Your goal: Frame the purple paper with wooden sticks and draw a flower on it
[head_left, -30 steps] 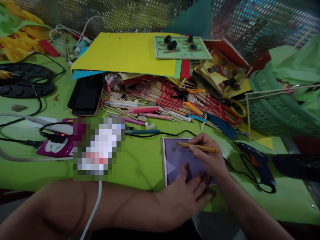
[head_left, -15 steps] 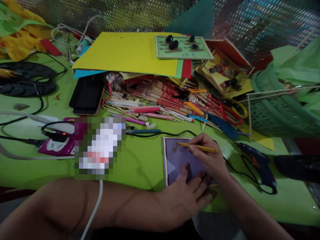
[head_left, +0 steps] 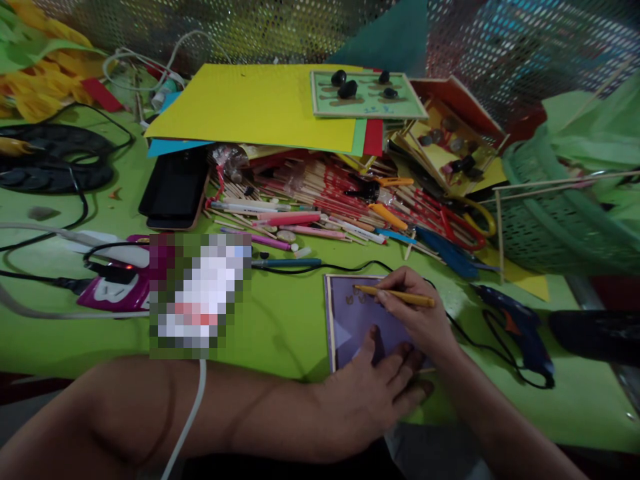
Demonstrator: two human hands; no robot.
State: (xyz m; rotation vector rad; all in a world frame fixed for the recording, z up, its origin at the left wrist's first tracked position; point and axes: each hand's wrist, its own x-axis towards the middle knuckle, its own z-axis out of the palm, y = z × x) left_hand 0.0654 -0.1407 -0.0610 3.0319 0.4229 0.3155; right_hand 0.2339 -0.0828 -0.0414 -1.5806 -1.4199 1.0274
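Observation:
A purple card [head_left: 350, 327] edged with thin wooden sticks lies on the green table. Small brown outlined shapes are drawn near its upper left. My right hand [head_left: 417, 313] grips a yellow-brown marker pen [head_left: 405, 295], its tip at one of those shapes. Spread over the card's lower edge is my left hand [head_left: 377, 383], its fingers apart and pressing on the card, with nothing held. The card's lower right part is hidden under both hands.
To the right lies a glue gun [head_left: 520, 333] with its black cord. Pens, sticks and scissors [head_left: 465, 227] are heaped behind the card. A green basket [head_left: 530, 207] stands at right. A blurred-out phone [head_left: 203, 293] and a purple power strip [head_left: 115, 290] lie left.
The marker pen and my right hand have shifted very slightly at the same shape. My left hand stays in place.

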